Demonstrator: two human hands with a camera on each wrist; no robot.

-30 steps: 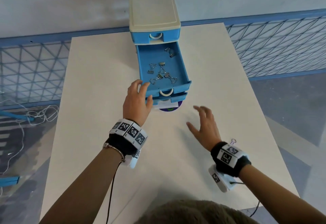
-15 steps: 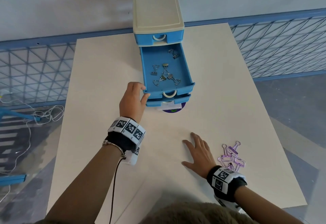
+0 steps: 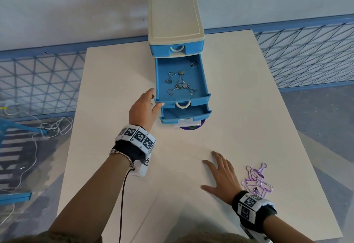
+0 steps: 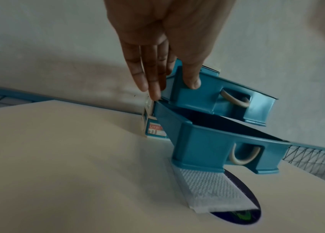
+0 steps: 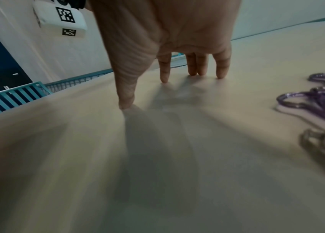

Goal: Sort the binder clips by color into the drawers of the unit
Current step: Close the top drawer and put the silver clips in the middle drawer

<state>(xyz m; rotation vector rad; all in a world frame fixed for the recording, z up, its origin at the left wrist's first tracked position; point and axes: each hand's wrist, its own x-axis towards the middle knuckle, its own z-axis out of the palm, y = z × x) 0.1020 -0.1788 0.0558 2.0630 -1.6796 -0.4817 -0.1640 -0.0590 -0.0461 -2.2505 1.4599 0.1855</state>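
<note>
The drawer unit [image 3: 175,16] has a cream top and blue drawers and stands at the table's far middle. Its top drawer [image 3: 177,50] is shut. The middle drawer [image 3: 204,82] is pulled far out and holds several silver binder clips [image 3: 179,84]. The bottom drawer [image 3: 185,114] sticks out a little less. My left hand [image 3: 145,106] is at the middle drawer's front left corner [image 4: 179,89], with the thumb on the front face and straight fingers [image 4: 153,85] along the side. My right hand [image 3: 220,177] lies flat on the table [image 5: 163,89]. Several purple clips [image 3: 256,180] lie just right of it [image 5: 317,100].
A white paper sheet [image 4: 213,192] and a dark round disc [image 3: 191,128] lie under the bottom drawer's front. A blue mesh fence [image 3: 38,82] surrounds the table [image 3: 115,82]. Loose cables [image 3: 51,128] lie on the floor at the left.
My right hand drew back toward the near edge and settled flat beside the purple clips. My left hand slid from on top of the middle drawer's corner to its left side.
</note>
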